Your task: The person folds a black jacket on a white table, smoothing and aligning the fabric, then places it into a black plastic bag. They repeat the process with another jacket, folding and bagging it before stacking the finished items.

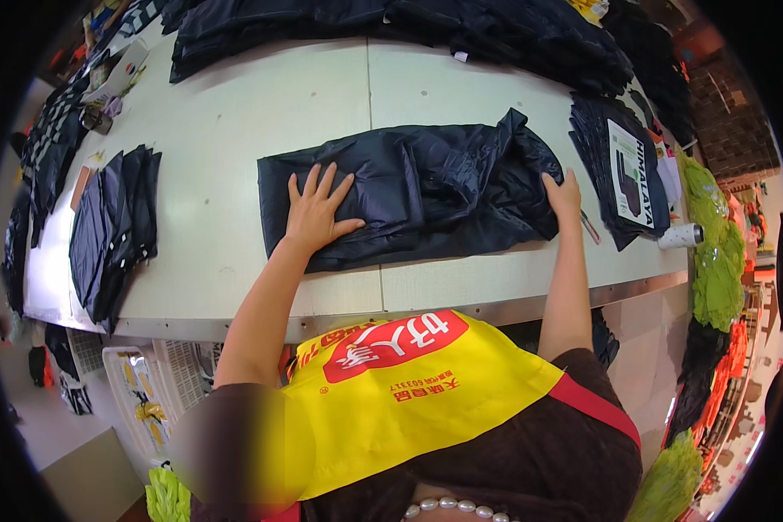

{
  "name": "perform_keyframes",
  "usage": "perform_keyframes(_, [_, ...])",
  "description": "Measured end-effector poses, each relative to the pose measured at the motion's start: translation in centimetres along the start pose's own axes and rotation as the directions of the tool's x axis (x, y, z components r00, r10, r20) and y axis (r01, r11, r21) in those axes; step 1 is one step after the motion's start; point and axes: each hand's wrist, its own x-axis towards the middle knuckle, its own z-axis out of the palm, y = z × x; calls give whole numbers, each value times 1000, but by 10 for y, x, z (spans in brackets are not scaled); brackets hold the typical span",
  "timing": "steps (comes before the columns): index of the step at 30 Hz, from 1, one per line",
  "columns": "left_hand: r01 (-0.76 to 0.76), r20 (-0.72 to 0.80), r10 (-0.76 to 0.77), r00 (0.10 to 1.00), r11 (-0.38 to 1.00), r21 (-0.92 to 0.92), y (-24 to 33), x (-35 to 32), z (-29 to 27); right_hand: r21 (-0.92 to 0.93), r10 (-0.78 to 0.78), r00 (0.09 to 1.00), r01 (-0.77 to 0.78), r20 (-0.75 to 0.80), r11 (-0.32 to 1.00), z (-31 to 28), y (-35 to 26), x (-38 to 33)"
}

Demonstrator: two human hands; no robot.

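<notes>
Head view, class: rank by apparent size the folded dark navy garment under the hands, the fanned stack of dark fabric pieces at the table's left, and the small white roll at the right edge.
1. Folded dark navy garment, largest.
2. Fanned stack of dark fabric pieces, though fisheye bending near the rim may shrink it.
3. Small white roll, plainly smallest.

Left hand (315, 216), right hand (564, 193) flat on dark, probably folded garment (426, 187).
</notes>
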Motion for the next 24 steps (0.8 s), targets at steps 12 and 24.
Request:
perform_keyframes(12, [50,61,-51,997,998,32,2,1,10,647,178,884,-441,432,622,-41,91,78])
perform_keyframes(24, [206,86,-206,975,978,17,18,3,13,906,-224,930,-192,291,377,-105,-202,-32])
